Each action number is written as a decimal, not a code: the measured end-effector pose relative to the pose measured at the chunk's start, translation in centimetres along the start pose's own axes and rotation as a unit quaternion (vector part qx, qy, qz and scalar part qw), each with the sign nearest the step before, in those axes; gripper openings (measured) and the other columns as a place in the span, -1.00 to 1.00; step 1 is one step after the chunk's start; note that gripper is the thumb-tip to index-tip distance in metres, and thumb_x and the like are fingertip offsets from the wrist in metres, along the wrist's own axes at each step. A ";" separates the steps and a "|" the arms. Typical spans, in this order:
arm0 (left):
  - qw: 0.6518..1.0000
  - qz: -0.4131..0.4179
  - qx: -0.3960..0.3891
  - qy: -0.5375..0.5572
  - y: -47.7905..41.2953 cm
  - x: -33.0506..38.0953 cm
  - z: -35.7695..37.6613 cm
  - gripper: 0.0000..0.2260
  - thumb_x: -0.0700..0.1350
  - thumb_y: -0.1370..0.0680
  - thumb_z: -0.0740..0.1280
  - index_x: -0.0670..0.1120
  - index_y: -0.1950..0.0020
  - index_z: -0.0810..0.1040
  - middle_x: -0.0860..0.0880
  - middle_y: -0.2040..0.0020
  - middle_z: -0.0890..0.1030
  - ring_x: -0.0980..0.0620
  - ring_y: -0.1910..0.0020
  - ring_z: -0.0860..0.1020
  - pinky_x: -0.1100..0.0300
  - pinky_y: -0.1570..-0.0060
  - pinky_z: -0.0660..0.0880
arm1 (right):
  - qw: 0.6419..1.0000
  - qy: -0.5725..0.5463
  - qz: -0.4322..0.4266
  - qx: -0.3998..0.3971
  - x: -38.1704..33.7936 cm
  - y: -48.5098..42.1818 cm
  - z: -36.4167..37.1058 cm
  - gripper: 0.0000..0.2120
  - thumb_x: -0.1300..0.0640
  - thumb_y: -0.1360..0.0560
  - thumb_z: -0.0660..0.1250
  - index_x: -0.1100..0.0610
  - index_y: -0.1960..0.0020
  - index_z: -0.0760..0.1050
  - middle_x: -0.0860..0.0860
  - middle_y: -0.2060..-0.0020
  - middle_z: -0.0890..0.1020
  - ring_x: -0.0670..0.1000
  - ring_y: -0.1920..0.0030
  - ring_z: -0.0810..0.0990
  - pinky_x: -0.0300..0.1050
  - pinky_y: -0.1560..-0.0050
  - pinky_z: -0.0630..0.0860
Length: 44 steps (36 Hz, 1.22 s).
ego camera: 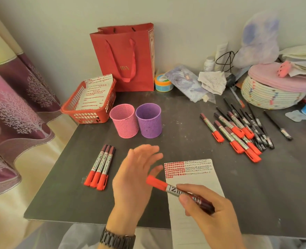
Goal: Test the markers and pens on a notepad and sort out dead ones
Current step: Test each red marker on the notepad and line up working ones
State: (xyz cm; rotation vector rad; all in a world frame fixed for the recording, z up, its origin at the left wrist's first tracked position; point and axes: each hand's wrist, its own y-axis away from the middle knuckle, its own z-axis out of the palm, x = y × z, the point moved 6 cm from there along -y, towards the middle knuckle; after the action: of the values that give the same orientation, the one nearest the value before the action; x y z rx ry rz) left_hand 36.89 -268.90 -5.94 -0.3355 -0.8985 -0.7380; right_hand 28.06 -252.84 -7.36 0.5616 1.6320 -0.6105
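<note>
Notepad (202, 178) is lying on the counter (184, 141) at its near edge, partly under the right hand (211, 218), which is gripping a capped marker (173, 189). Its long axis is running up-left, red cap (156, 182) pointing at the left hand (134, 178), which is hovering wide open just beside it.

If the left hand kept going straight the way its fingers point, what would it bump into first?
Probably the purple cup. The open left hand points its fingers away across bare table toward it. The pink cup stands right beside, so I cannot be sure. The right hand holds a marker.
</note>
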 end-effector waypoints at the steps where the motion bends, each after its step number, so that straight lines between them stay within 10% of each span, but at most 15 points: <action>1: 0.998 -0.012 0.017 0.057 0.0 -0.1 0.1 -0.67 0.22 -0.39 0.44 -0.02 0.10 0.69 -0.07 -0.06 0.67 -0.10 -0.09 0.64 0.07 0.01 0.59 | 1.000 -0.008 0.012 0.007 0.4 0.4 0.3 -0.76 -0.20 -0.32 0.42 -0.35 0.02 0.66 -0.15 0.22 0.72 -0.09 0.25 0.70 -0.42 0.21 0.53; 9: 0.968 -0.088 -0.044 0.231 0.4 -2.1 3.7 -0.48 0.05 -0.63 0.19 -0.02 0.54 0.30 0.06 0.55 0.32 0.13 0.58 0.18 0.30 0.58 0.13 | 0.987 -0.093 0.052 0.119 1.3 3.2 1.9 -0.79 -0.20 -0.31 0.44 -0.26 0.07 0.70 -0.06 0.44 0.58 -0.14 0.47 0.45 -0.40 0.42 0.39; 26: 0.966 -0.144 -0.034 0.211 1.3 -5.4 6.9 -0.50 0.03 -0.67 0.06 0.03 0.49 0.10 0.10 0.54 0.06 0.15 0.60 0.02 0.33 0.67 0.05 | 0.937 -0.190 0.079 0.283 2.0 6.5 1.5 -0.88 -0.08 -0.40 0.52 -0.15 0.06 0.72 -0.12 0.33 0.65 -0.18 0.38 0.50 -0.24 0.31 0.44; 34: 0.985 -0.088 -0.036 0.146 1.7 -3.9 6.3 -0.49 0.02 -0.65 0.12 0.03 0.51 0.14 0.10 0.57 0.12 0.16 0.61 0.06 0.31 0.65 0.08 | 0.947 -0.202 0.066 0.241 1.5 6.3 1.8 -0.80 -0.16 -0.37 0.48 -0.13 0.05 0.72 -0.15 0.40 0.60 -0.20 0.48 0.45 -0.37 0.41 0.37; 40: 0.996 -0.031 0.010 -0.083 2.5 -2.9 2.8 -0.51 0.03 -0.66 0.16 -0.07 0.45 0.43 -0.04 0.46 0.46 -0.03 0.49 0.43 0.20 0.43 0.45 | 0.994 -0.070 0.037 0.078 0.9 4.3 0.8 -0.92 -0.07 -0.50 0.46 -0.18 0.00 0.68 -0.16 0.38 0.63 -0.16 0.40 0.51 -0.37 0.35 0.44; 44: 0.917 -0.012 -0.056 -0.396 3.8 -1.8 0.4 -0.68 0.03 -0.68 0.16 -0.02 -0.03 0.71 0.00 -0.06 0.71 -0.04 0.02 0.65 0.17 0.07 0.58 | 0.998 0.059 0.017 -0.002 1.0 2.4 -0.4 -0.81 -0.17 -0.46 0.48 -0.21 -0.04 0.57 -0.14 0.32 0.65 -0.11 0.38 0.52 -0.39 0.37 0.38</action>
State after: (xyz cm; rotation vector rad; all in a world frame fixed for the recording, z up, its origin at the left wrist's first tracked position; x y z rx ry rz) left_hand 38.67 -265.20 -7.02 -0.7569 -1.6288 -0.6784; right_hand 29.20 -250.80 -8.48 0.6303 1.7301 -0.5586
